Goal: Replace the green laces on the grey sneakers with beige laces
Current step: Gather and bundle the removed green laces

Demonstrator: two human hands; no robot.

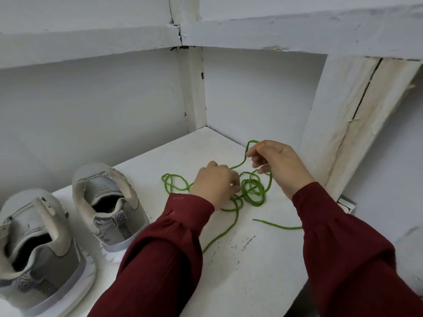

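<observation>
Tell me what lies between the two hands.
Head view: a green lace strand runs between left hand and right hand, above tangled laces on the white table.

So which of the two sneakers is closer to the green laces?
The sneaker farther back, beside the left sleeve. The other sneaker sits at the frame's lower left, farther from the laces.

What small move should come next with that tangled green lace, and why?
Probably bunch the green laces together and set them aside: the right hand pinches a raised loop, the left hand grips the tangle, and both grey sneakers already stand unlaced.
</observation>
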